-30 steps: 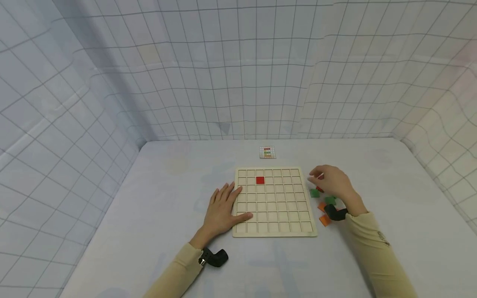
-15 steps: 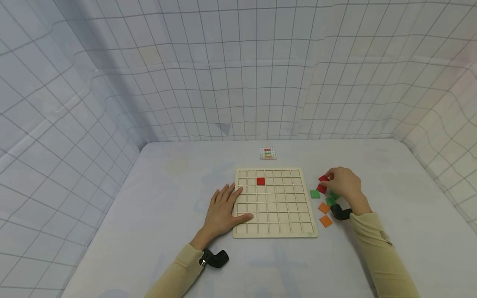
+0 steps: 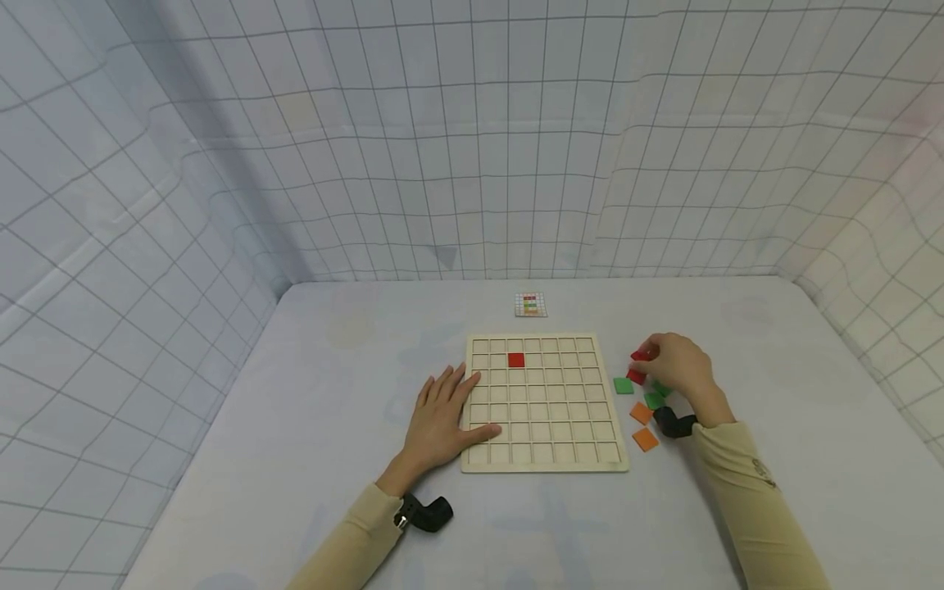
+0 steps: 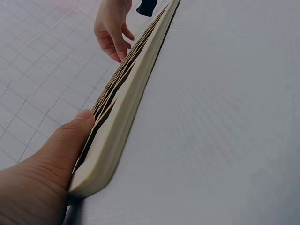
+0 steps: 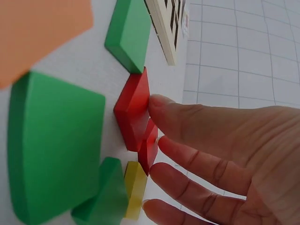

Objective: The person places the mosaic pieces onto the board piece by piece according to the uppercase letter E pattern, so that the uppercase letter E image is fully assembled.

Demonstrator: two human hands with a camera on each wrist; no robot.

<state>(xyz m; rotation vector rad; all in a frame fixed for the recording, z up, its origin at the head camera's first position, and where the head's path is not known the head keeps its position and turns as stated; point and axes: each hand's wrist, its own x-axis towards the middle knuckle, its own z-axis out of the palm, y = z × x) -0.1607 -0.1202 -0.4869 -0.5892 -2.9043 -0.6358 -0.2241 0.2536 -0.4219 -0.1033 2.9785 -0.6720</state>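
A cream wooden grid board [image 3: 546, 468] lies on the table, with one red square tile [image 3: 516, 360] in an upper cell. My left hand [image 3: 437, 422] rests flat on the board's left side, thumb over the lower cells; its thumb [image 4: 65, 145] shows at the rim in the left wrist view. Right of the board, my right hand [image 3: 678, 365] reaches down over loose tiles. In the right wrist view its thumb tip is at a near red tile [image 5: 133, 110], and its bent, spread fingertips are beside a farther red tile [image 5: 149, 145]. Neither tile is visibly lifted.
Green tiles [image 3: 624, 385] and orange tiles [image 3: 645, 440] lie around the right hand, and a yellow tile [image 5: 135, 187] is close to its fingers. A small printed pattern card [image 3: 531, 305] lies behind the board. Grid-patterned cloth walls [image 3: 472, 164] enclose the table.
My right hand has moved right from the board's edge to the red tiles, then barely shifted in the last half second. My left hand has stayed on the board.
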